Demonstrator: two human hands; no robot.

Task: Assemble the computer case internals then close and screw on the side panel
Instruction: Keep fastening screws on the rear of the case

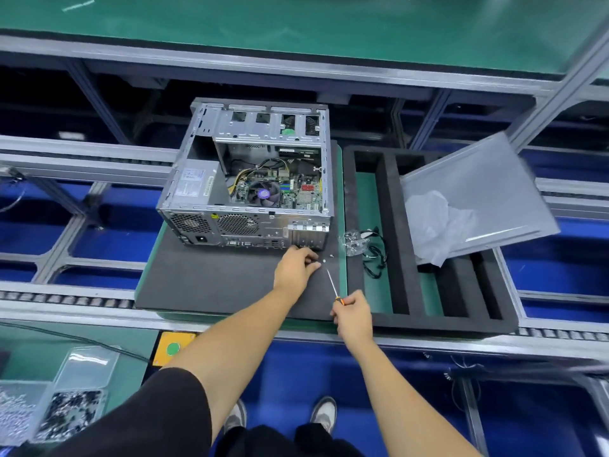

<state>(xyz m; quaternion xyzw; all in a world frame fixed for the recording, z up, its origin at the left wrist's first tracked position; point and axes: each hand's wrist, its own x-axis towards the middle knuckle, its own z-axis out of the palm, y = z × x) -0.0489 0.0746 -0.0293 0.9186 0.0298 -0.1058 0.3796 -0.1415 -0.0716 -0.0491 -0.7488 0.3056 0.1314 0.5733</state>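
Observation:
An open computer case [250, 179] lies on its side on a dark foam mat [211, 278], its motherboard and fan exposed. The grey side panel [478, 196] leans across a black foam tray [389, 206] at the right. My left hand [296, 267] rests on the mat just in front of the case's rear, fingertips curled at a small screw; whether it pinches one I cannot tell. Two loose screws [324, 260] lie beside it. My right hand [352, 313] grips a thin screwdriver [333, 285] by its orange handle, tip pointing toward the screws.
A clear bag of parts [352, 242] and a black cable [374, 255] lie at the tray's left edge. A crumpled plastic sheet [435, 222] sits under the panel. Bins of screws [52, 410] stand at the lower left, beside a green button [173, 348].

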